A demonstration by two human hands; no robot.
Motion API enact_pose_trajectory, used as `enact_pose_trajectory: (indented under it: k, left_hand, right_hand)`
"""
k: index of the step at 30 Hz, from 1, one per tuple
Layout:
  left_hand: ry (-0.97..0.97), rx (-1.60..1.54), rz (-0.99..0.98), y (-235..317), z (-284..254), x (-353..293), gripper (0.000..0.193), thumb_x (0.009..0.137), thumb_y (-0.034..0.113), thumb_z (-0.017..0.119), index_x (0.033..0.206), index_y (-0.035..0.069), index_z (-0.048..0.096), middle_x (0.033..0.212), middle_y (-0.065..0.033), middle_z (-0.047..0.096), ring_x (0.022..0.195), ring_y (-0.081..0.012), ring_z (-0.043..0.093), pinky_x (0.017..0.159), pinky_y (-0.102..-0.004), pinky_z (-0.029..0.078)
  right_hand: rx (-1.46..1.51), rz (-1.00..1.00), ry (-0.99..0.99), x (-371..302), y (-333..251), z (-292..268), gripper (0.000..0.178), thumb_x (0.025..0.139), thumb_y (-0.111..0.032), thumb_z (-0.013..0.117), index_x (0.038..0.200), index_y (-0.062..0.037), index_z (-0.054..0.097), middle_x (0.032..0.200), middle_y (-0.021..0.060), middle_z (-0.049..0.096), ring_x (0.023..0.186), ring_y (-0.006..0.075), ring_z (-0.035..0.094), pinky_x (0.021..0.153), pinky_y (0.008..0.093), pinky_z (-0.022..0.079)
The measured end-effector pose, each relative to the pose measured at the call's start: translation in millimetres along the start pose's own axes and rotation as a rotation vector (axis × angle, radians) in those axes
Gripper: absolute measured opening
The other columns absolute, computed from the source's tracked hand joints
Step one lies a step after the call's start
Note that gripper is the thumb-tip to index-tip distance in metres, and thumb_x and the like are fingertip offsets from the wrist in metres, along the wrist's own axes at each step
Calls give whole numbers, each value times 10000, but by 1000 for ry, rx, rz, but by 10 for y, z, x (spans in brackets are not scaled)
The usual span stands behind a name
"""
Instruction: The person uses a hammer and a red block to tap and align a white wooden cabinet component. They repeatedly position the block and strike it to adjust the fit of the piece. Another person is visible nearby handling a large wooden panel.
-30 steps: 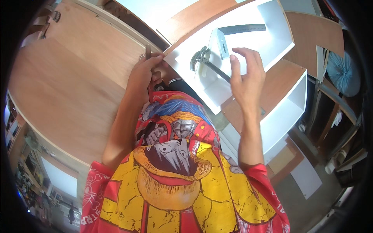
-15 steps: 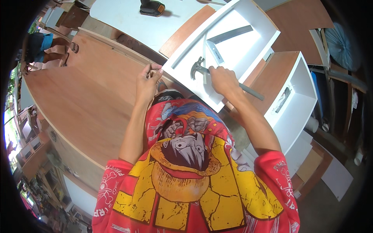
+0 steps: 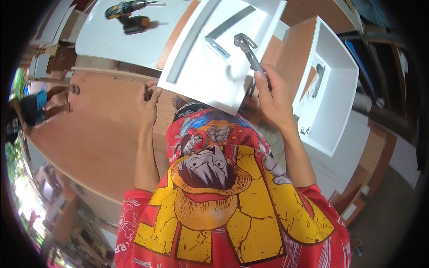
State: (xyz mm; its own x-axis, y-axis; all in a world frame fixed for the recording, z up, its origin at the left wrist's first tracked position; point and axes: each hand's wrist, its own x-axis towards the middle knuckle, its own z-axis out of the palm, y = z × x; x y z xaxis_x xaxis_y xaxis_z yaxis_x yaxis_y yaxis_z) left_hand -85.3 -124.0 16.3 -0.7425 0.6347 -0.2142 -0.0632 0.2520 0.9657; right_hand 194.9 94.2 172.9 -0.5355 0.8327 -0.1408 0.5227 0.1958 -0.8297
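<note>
My right hand (image 3: pixel 276 99) is wrapped round the grip of a claw hammer (image 3: pixel 254 58), its metal head up over the white open box (image 3: pixel 196 91), which looks like a drawer. At the near left corner of that box is my left hand (image 3: pixel 148 107), fingers curled and thumb pressed in. Something small and dark shows between those fingers, too hidden to name. Inside the box lies a try square (image 3: pixel 230 27) with a dark blade and a paler stock.
A cordless drill (image 3: pixel 129 20) lies on a white panel (image 3: pixel 96 38) at the back left. A large brown plywood panel (image 3: pixel 103 129) spreads along my left. Right of me stands a second white box (image 3: pixel 337 89) with a brown side. Another person's legs (image 3: pixel 56 100) show far left.
My right hand has turned the hammer so its head points up and away, where it lay low and leftward before. My view has shifted, bringing the whole drill into sight.
</note>
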Motion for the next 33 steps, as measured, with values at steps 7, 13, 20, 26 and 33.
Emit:
enact_pose_trajectory:
  k: [7, 13, 20, 26, 33]
  left_hand:
    - [5, -212, -83, -181, -189, 80, 285, 1013, 200, 745, 1209, 4, 680, 744, 21, 538, 515, -72, 442, 457, -253, 369]
    - [9, -58, -83, -127, -430, 172, 260, 1018, 168, 733, 1199, -9, 670, 856, -23, 633, 574, -83, 481, 498, -263, 412]
    - [-224, 813, 699, 752, 391, -118, 369, 820, 8, 810, 1180, 45, 736, 1174, -91, 742, 1054, -315, 645, 920, -413, 531]
    - [-718, 803, 663, 691, 939, -162, 515, 685, -92, 726, 1185, 31, 727, 1181, -123, 732, 1078, -377, 628, 930, -446, 529]
    - [-773, 783, 689, 554, 740, 116, 427, 698, -56, 711, 1116, 34, 722, 1014, -156, 710, 995, -386, 635, 866, -470, 495]
  right_hand:
    - [117, 110, 141, -423, 312, -139, 323, 1086, -271, 596, 1238, -3, 693, 768, 64, 659, 699, 145, 617, 672, 321, 490]
    - [140, 174, 294, -573, 513, -386, 336, 1093, -283, 601, 1245, -3, 707, 791, 17, 637, 724, 83, 520, 653, 280, 450]
    - [105, 200, 369, -566, 766, -519, 344, 1085, -286, 613, 1255, -1, 703, 807, 31, 654, 737, 93, 537, 669, 278, 458]
    - [65, 185, 374, -475, 769, -457, 357, 1073, -276, 620, 1268, 13, 694, 819, 46, 666, 762, 115, 559, 715, 298, 486]
    - [90, 291, 410, -618, 861, -371, 341, 1073, -247, 591, 1269, 16, 685, 796, 58, 643, 737, 120, 556, 697, 306, 482]
